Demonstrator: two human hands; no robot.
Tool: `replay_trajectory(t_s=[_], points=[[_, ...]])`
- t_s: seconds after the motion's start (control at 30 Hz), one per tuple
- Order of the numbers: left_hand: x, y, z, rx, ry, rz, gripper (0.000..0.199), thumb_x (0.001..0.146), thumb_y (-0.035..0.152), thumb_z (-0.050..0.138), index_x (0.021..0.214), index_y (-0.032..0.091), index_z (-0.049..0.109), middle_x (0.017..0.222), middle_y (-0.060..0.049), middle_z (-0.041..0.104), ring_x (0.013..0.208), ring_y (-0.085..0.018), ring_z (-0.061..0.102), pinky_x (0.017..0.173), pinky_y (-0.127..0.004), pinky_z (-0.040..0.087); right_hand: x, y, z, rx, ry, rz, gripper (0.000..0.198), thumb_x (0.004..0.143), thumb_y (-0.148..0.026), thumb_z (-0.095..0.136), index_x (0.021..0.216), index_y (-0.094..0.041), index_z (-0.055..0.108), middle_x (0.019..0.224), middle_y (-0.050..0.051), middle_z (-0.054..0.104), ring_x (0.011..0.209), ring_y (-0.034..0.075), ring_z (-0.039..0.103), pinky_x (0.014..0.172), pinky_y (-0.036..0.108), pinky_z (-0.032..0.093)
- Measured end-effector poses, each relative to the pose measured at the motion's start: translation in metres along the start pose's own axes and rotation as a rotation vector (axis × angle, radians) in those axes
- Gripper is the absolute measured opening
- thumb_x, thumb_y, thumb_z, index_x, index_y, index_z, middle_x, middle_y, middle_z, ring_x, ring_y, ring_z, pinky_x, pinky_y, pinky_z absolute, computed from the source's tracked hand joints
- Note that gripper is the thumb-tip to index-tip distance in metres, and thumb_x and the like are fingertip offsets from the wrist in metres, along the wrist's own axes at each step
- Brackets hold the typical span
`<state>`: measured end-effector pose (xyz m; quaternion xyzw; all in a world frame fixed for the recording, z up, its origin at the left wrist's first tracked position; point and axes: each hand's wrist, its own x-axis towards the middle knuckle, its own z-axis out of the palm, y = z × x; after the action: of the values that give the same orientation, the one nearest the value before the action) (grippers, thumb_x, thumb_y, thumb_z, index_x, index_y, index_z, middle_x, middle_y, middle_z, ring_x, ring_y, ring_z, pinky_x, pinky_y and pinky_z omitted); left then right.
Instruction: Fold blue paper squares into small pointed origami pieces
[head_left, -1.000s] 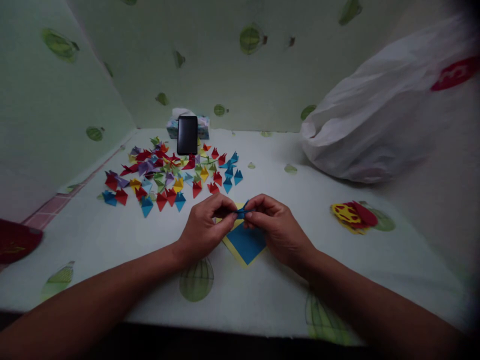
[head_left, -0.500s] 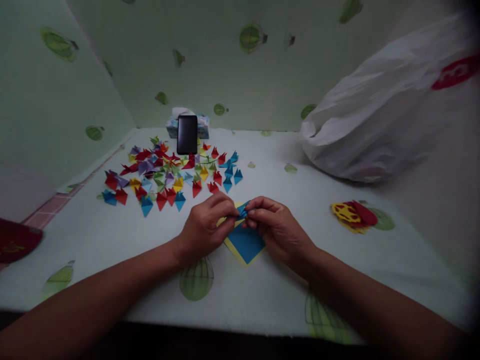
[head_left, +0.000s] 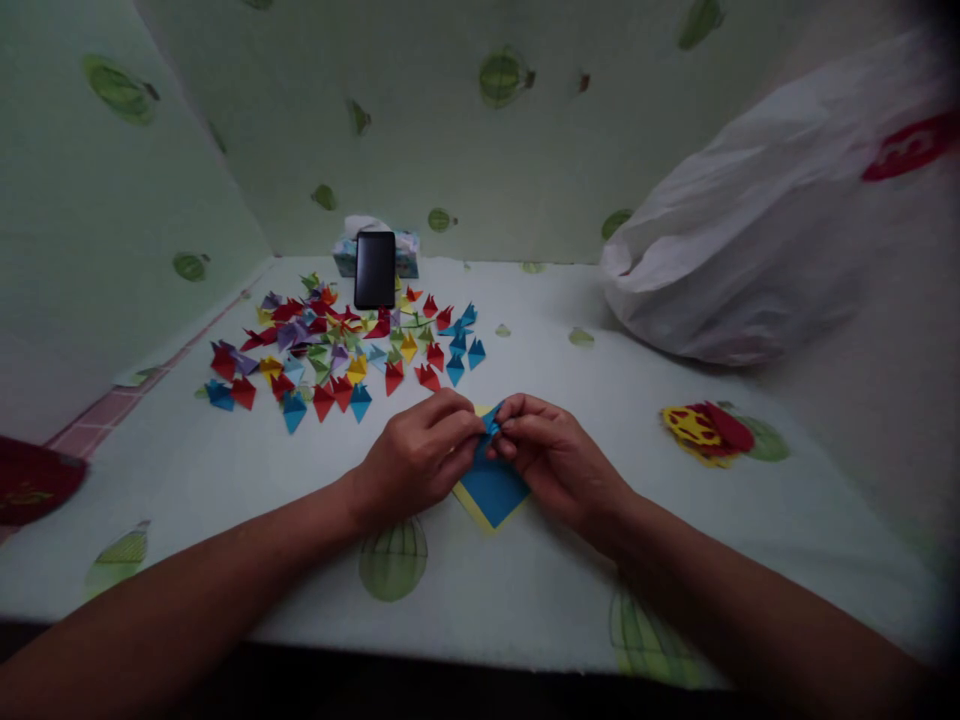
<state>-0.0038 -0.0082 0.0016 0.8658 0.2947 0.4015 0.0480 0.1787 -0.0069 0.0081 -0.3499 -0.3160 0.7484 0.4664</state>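
Between the fingertips of both hands is a small folded blue paper piece (head_left: pixel 491 421), mostly covered by the fingers. My left hand (head_left: pixel 424 447) pinches it from the left, and my right hand (head_left: pixel 559 452) pinches it from the right. Under the hands lies a square blue sheet of paper (head_left: pixel 495 492) on top of a yellow sheet (head_left: pixel 472 510), whose edges show along its sides. Beyond my left hand spread several small folded paper figures (head_left: pixel 322 402) in red, blue, yellow, green and purple.
A phone (head_left: pixel 374 270) leans on a tissue box (head_left: pixel 407 252) at the back. At the right stands a white plastic bag (head_left: pixel 720 220), with yellow and red cut-out pieces (head_left: pixel 694 427) in front of it. A dark red object (head_left: pixel 37 480) sits at the left edge.
My left hand has shifted slightly right, bringing its fingertips closer to my right hand's. The folded blue paper shows less between them.
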Motion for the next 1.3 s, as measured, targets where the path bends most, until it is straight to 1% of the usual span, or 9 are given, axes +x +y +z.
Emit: replay_trajectory(t_s=[0.17,0.4,0.57,0.77,0.87,0.97,1.1,1.2,1.3], points=[[0.0002,0.0013,0.0014,-0.003,0.014,-0.005,0.016,0.088,0.017,0.066,0.102,0.015,0.059,0.098,-0.01,0.063,0.091,-0.018,0.063,0.08,-0.03,0.056,0.0003,0.0011,0.0012,0.007,0.016,-0.008,0.01,0.06,-0.013,0.072,0.067,-0.016,0.066,0.058,-0.004,0.057,0.055,0.008,0.047,0.059,0.023,0.037],[-0.0006,0.0003,0.0019,0.043,0.053,0.001,0.007,0.091,0.015,0.062,0.098,0.017,0.06,0.092,-0.008,0.065,0.086,-0.017,0.064,0.076,-0.029,0.056,-0.0004,0.0023,0.0014,-0.019,0.004,-0.001,0.011,0.062,-0.013,0.074,0.068,-0.016,0.066,0.056,-0.003,0.058,0.056,0.009,0.049,0.062,0.025,0.039],[-0.0002,-0.0011,0.0023,0.084,0.06,0.023,0.006,0.091,0.014,0.06,0.097,0.017,0.06,0.091,-0.008,0.066,0.086,-0.017,0.065,0.074,-0.028,0.057,-0.0001,0.0015,0.0021,-0.023,0.008,0.008,0.011,0.063,-0.013,0.074,0.069,-0.017,0.066,0.058,-0.004,0.058,0.055,0.009,0.049,0.06,0.026,0.04],[-0.0002,-0.0006,0.0034,0.143,0.037,0.005,0.007,0.091,0.013,0.057,0.095,0.018,0.059,0.09,-0.008,0.068,0.083,-0.017,0.066,0.072,-0.028,0.056,-0.0015,0.0015,0.0038,-0.024,-0.013,0.029,0.011,0.064,-0.013,0.073,0.071,-0.017,0.066,0.06,-0.002,0.061,0.055,0.009,0.05,0.061,0.026,0.042],[-0.001,-0.0006,0.0046,0.132,0.042,-0.02,0.012,0.088,0.013,0.059,0.099,0.017,0.058,0.095,-0.009,0.069,0.09,-0.02,0.068,0.078,-0.031,0.057,-0.0025,0.0026,0.0046,-0.004,-0.02,0.037,0.011,0.064,-0.012,0.073,0.071,-0.016,0.066,0.059,-0.002,0.061,0.055,0.009,0.05,0.061,0.025,0.042],[-0.0025,-0.0003,0.005,0.068,0.022,-0.051,0.019,0.087,0.013,0.059,0.104,0.018,0.055,0.103,-0.01,0.071,0.097,-0.021,0.069,0.083,-0.033,0.058,-0.0025,0.004,0.0046,0.016,-0.021,0.043,0.01,0.064,-0.012,0.074,0.071,-0.016,0.067,0.06,-0.002,0.063,0.054,0.009,0.05,0.06,0.025,0.042],[-0.0032,0.0017,0.0043,-0.006,-0.012,-0.131,0.013,0.086,0.015,0.058,0.098,0.019,0.055,0.094,-0.007,0.072,0.084,-0.018,0.07,0.074,-0.029,0.057,-0.002,0.0046,0.0037,0.02,-0.027,0.047,0.011,0.065,-0.012,0.075,0.071,-0.016,0.067,0.062,-0.002,0.063,0.055,0.008,0.051,0.059,0.024,0.042],[-0.0022,0.0031,0.0033,-0.034,0.003,-0.179,0.011,0.085,0.016,0.058,0.095,0.019,0.056,0.085,-0.004,0.07,0.075,-0.016,0.068,0.069,-0.028,0.055,-0.0024,0.0038,0.0035,0.016,-0.036,0.054,0.012,0.066,-0.014,0.076,0.073,-0.016,0.067,0.064,-0.001,0.064,0.056,0.009,0.052,0.059,0.024,0.042],[-0.0008,0.0034,0.0022,-0.071,0.006,-0.232,0.009,0.084,0.016,0.058,0.092,0.019,0.057,0.082,-0.003,0.069,0.072,-0.015,0.066,0.066,-0.027,0.054,-0.0029,0.0035,0.0038,0.0,-0.04,0.052,0.015,0.067,-0.015,0.078,0.077,-0.016,0.068,0.066,-0.001,0.064,0.058,0.009,0.053,0.062,0.025,0.044]])
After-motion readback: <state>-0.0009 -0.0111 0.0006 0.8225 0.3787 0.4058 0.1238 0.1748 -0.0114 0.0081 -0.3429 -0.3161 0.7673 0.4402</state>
